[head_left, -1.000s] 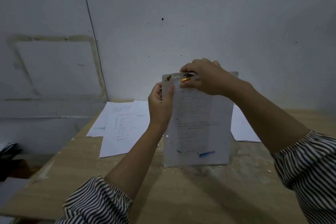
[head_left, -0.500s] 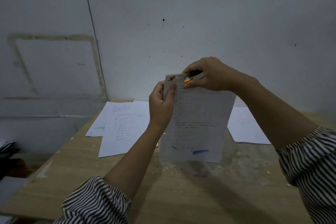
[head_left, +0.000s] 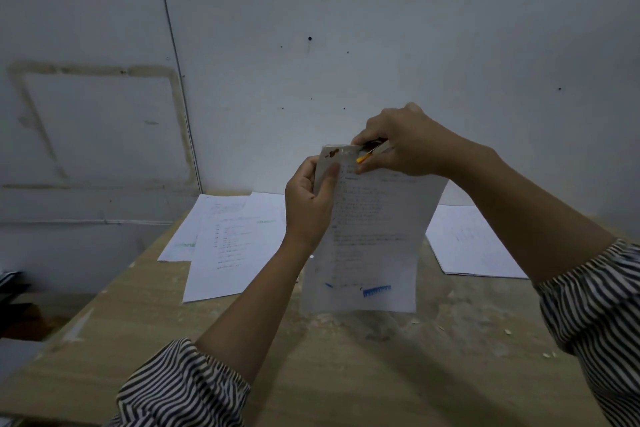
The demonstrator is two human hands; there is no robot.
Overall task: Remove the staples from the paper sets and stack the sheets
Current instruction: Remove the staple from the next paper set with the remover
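Note:
A printed paper set (head_left: 374, 236) with a blue mark near its bottom hangs upright in the air above the table. My left hand (head_left: 310, 204) grips its upper left edge, thumb on the front. My right hand (head_left: 401, 146) holds a small tool with a yellow-orange tip (head_left: 363, 158) at the top edge of the set, beside its rust-stained top left corner (head_left: 332, 152). The staple itself is too small to make out.
Loose sheets (head_left: 228, 243) lie overlapping on the wooden table (head_left: 346, 374) at the back left. Another white stack (head_left: 474, 246) lies at the back right. Small scraps dot the tabletop on the right. A grey wall stands directly behind.
Both hands have lifted the paper set off the table and tilted its bottom slightly to the left. My right hand has stayed with the tool at the top edge.

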